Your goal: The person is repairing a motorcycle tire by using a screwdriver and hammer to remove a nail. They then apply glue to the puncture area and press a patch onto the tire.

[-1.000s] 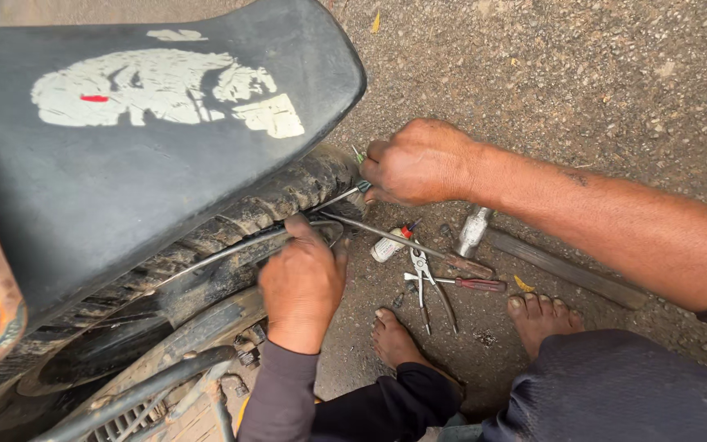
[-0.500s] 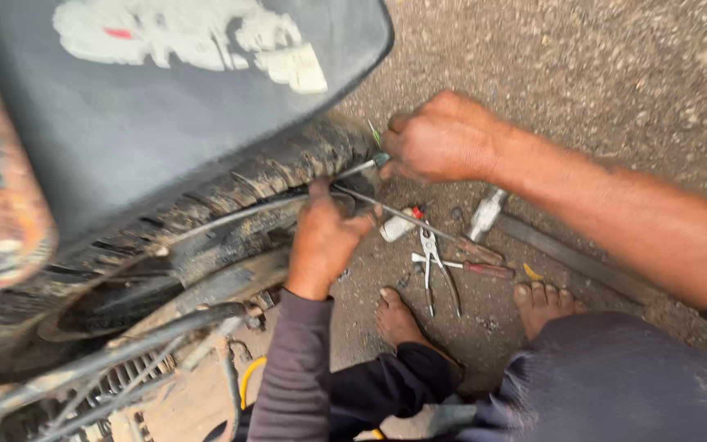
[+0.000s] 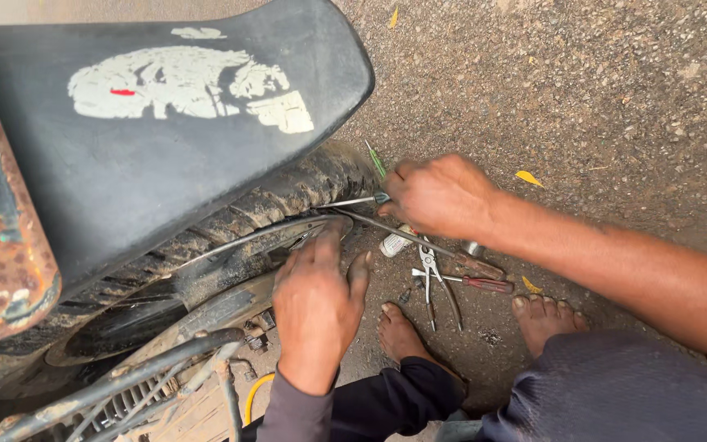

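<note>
My right hand (image 3: 439,196) is clamped on one metal lever (image 3: 353,201) wedged at the tyre (image 3: 288,200) edge, 12 o'clock of my left hand (image 3: 317,299), which lies flat, fingers together, on the rim (image 3: 231,245). One pliers (image 3: 431,274) and one screwdriver (image 3: 472,282) on the ground at 3 o'clock.

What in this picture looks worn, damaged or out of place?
The black seat has a big flaking white patch, and the metal part at the left edge is rusted. Pliers and a red-handled screwdriver lie loose on the ground by bare feet.
</note>
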